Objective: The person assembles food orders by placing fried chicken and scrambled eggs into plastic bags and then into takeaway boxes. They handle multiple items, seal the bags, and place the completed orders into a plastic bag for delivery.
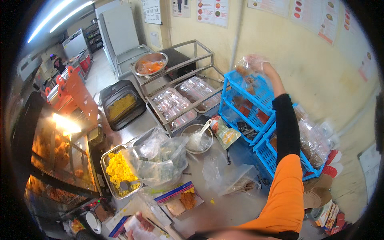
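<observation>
Clear bag (245, 70) over blue crates; yellow pouch (224, 134) beside bowl; white posters (213, 11) on wall

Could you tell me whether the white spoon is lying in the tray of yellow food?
No, the white spoon rests in the round metal bowl, apart from the tray of yellow food.

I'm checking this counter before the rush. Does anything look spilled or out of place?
A few yellow bits lie loose on the steel counter, apart from the tray of yellow food. Crumpled clear bags sprawl over that tray's edge. Nothing looks broken. The right hand holds a clear bag over the blue rack.
</observation>
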Action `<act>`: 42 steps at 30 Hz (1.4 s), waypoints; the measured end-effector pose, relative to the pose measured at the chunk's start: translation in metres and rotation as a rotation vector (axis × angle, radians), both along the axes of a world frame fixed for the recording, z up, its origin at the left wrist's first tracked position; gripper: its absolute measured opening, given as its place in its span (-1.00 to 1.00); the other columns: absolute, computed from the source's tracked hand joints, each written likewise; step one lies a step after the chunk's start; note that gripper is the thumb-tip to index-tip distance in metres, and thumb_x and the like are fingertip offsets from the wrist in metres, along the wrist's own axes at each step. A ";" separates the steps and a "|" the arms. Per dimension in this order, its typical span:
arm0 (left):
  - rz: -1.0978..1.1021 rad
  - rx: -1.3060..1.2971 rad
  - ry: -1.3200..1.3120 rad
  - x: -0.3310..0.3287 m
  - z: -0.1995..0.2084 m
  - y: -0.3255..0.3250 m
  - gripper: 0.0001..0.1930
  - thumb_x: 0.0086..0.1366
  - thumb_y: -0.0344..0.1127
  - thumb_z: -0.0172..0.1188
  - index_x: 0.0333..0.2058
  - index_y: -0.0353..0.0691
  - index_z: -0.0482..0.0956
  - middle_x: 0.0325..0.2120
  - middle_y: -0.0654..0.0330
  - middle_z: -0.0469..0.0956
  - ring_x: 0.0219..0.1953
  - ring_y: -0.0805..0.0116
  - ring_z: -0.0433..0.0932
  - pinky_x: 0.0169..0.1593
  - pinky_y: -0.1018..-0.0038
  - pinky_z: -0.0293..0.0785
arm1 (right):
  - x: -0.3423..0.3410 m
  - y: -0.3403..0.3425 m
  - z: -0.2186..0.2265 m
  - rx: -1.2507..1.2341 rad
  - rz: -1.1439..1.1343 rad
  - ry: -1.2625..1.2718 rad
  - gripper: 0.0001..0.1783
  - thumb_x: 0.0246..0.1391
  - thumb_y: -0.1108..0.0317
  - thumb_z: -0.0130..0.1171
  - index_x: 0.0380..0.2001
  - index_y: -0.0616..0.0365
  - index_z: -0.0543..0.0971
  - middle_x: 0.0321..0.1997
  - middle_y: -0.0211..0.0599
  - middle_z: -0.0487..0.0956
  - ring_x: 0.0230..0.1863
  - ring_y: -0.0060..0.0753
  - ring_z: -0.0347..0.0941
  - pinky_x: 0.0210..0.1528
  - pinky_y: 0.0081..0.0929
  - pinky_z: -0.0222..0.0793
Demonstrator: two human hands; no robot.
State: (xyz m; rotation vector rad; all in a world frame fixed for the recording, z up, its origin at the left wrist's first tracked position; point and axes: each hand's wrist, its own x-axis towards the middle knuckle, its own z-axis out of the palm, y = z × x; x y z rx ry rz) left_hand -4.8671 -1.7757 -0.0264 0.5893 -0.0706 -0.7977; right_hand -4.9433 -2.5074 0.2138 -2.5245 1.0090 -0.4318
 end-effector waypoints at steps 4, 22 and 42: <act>-0.031 0.291 -0.196 0.003 0.048 -0.017 -0.43 0.02 -0.30 0.19 0.04 -0.36 0.32 -0.52 0.39 0.34 -0.47 0.56 0.32 -0.39 0.59 0.26 | -0.009 0.129 -0.001 0.301 0.298 -0.229 -0.44 0.10 -0.06 0.02 0.03 0.11 0.42 -0.08 -0.27 0.50 -0.09 -0.36 0.44 -0.20 -0.32 0.45; 0.014 0.999 -1.464 -0.028 0.095 -0.061 -0.77 0.02 -0.22 0.25 -0.44 -0.26 0.52 -0.45 -0.03 0.53 -0.39 -0.06 0.49 -0.32 0.22 0.43 | -0.037 0.502 -0.175 1.157 0.757 -0.217 -0.53 0.19 -0.03 -0.09 -0.12 0.16 0.44 -0.18 -0.42 0.48 -0.21 -0.55 0.43 -0.22 -0.59 0.34; 0.578 1.380 -1.199 -0.054 0.095 0.194 -0.86 0.16 -0.41 0.16 -0.29 -0.31 0.53 -0.39 0.07 0.53 -0.35 0.17 0.49 -0.22 0.37 0.38 | -0.065 0.516 -0.227 1.619 0.553 -0.467 -0.52 0.13 -0.12 -0.08 -0.18 0.06 0.47 -0.01 -0.17 0.44 -0.04 -0.23 0.41 -0.06 -0.42 0.40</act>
